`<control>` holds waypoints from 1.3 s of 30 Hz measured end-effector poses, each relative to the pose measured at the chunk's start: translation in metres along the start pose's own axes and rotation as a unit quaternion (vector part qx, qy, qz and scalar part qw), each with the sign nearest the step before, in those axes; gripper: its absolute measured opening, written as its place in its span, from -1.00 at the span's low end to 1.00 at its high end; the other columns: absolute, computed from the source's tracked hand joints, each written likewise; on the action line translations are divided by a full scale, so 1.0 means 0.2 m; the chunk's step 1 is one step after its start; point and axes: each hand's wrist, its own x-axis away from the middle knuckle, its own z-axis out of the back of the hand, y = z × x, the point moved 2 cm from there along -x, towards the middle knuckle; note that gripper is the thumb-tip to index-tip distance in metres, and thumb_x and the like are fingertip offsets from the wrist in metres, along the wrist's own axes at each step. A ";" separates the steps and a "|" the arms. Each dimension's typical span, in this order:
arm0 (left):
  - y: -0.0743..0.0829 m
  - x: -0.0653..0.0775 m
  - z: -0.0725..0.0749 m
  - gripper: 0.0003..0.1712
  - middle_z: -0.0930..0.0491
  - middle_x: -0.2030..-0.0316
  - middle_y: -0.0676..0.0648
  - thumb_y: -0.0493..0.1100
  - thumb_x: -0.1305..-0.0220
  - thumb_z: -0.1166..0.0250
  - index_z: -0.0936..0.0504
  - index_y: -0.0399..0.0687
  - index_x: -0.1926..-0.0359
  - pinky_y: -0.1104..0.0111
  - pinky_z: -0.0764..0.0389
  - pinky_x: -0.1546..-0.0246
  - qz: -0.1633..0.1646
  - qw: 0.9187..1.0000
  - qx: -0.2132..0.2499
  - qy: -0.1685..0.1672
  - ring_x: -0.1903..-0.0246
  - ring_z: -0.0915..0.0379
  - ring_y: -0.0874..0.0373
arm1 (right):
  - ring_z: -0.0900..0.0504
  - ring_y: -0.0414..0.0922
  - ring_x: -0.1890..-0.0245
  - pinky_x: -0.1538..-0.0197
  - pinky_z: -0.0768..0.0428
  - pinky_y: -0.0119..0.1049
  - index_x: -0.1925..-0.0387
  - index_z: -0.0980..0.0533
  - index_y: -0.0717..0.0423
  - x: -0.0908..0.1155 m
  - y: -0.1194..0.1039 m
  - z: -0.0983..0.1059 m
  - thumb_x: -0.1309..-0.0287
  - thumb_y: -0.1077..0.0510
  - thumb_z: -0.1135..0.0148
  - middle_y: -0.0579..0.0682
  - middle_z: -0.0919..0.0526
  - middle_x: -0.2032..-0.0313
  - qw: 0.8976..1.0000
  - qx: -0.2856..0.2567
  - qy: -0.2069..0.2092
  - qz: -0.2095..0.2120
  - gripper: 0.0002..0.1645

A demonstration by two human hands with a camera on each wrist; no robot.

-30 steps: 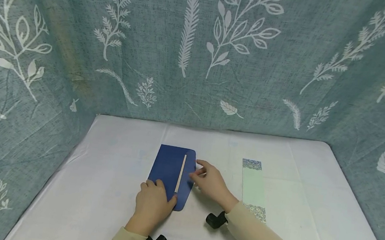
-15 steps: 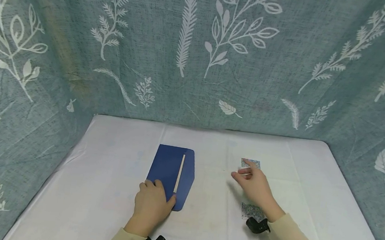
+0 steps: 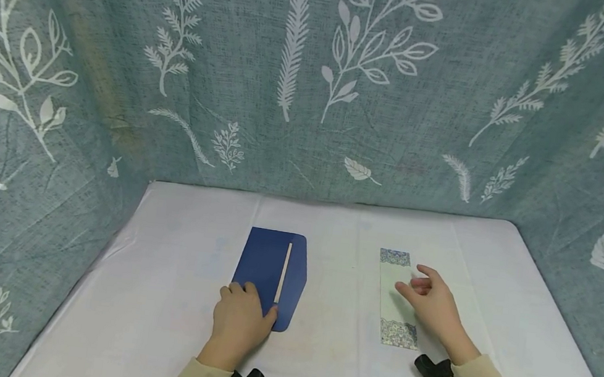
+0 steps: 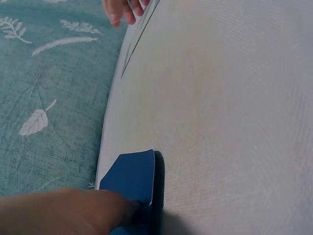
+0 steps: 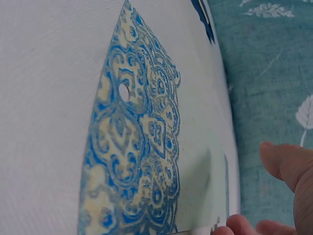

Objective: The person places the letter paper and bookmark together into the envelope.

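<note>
Blue envelope (image 3: pixel 265 259) lies under left hand (image 3: pixel 241 319), green card (image 3: pixel 392 295) near right hand (image 3: pixel 436 306).

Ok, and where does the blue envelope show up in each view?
Head: envelope below centre, slightly left, partly covered by the left hand.
Left wrist: envelope at the bottom edge, left of centre.
Right wrist: only a sliver of envelope at the top edge, right of centre.
Shared landmark: leafy curtain, in every view.
</note>
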 end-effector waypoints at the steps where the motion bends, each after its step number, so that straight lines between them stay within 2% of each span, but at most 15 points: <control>1: 0.00 0.00 0.00 -0.13 -0.45 0.19 -0.54 0.19 -0.10 -0.33 -0.46 -0.63 -0.01 0.02 -0.57 0.47 0.000 1.000 0.000 0.002 0.18 -0.41 -0.36 | -0.52 0.07 -0.01 0.05 -0.54 -0.05 -0.43 -0.10 0.26 0.00 0.01 0.00 -0.15 -0.33 -0.23 0.24 -0.51 -0.07 1.000 0.000 0.001 -0.002 0.08; 10: 0.01 0.00 0.01 -0.13 -0.44 0.18 -0.55 0.19 -0.10 -0.33 -0.46 -0.64 -0.01 0.02 -0.58 0.48 0.003 1.000 -0.001 0.004 0.18 -0.41 -0.38 | -0.51 0.12 -0.03 -0.03 -0.48 0.01 -0.41 -0.11 0.32 -0.02 0.04 -0.01 -0.14 -0.25 -0.30 0.29 -0.51 -0.07 0.999 -0.003 0.015 -0.033 0.06; 16: 0.01 0.00 0.01 -0.15 -0.44 0.18 -0.57 0.16 -0.10 -0.33 -0.47 -0.66 0.01 0.02 -0.58 0.46 -0.011 1.000 -0.004 0.011 0.18 -0.41 -0.39 | -0.53 0.14 -0.01 -0.03 -0.48 0.02 -0.39 -0.07 0.41 -0.04 0.03 -0.02 -0.09 -0.19 -0.37 0.34 -0.53 -0.03 0.998 0.006 0.021 -0.056 0.12; 23: 0.02 -0.01 0.00 -0.13 -0.42 0.12 -0.60 0.17 -0.14 -0.30 -0.45 -0.68 -0.02 0.00 -0.59 0.40 -0.011 1.000 -0.008 -0.003 0.11 -0.38 -0.43 | -0.50 0.17 -0.01 0.00 -0.47 0.04 -0.39 -0.06 0.40 -0.05 0.03 -0.04 -0.03 -0.21 -0.41 0.34 -0.50 -0.04 0.997 0.026 0.023 -0.071 0.17; 29: 0.01 0.00 -0.01 -0.11 -0.42 0.11 -0.60 0.18 -0.14 -0.30 -0.44 -0.68 -0.03 0.00 -0.59 0.40 -0.006 1.000 -0.008 -0.006 0.11 -0.38 -0.43 | -0.51 0.20 0.02 0.07 -0.49 0.04 -0.38 -0.04 0.45 -0.03 0.01 -0.07 0.00 -0.19 -0.43 0.35 -0.49 -0.01 0.996 0.062 0.028 -0.062 0.21; 35: 0.00 0.01 -0.01 -0.11 -0.42 0.10 -0.60 0.19 -0.14 -0.30 -0.44 -0.68 -0.04 0.01 -0.59 0.40 -0.004 1.000 -0.010 0.001 0.10 -0.38 -0.42 | -0.54 0.25 0.10 0.12 -0.51 0.06 -0.32 -0.08 0.55 -0.03 -0.01 -0.10 -0.01 -0.11 -0.44 0.41 -0.51 0.05 0.994 0.099 0.038 -0.037 0.15; 39: 0.00 0.01 -0.01 -0.10 -0.41 0.08 -0.60 0.20 -0.15 -0.29 -0.43 -0.67 -0.06 0.01 -0.59 0.38 -0.003 1.000 -0.012 -0.004 0.09 -0.38 -0.41 | -0.56 0.25 0.16 0.14 -0.52 0.08 -0.30 -0.09 0.59 -0.03 -0.03 -0.10 -0.02 -0.08 -0.43 0.44 -0.52 0.06 0.993 0.110 0.035 -0.038 0.12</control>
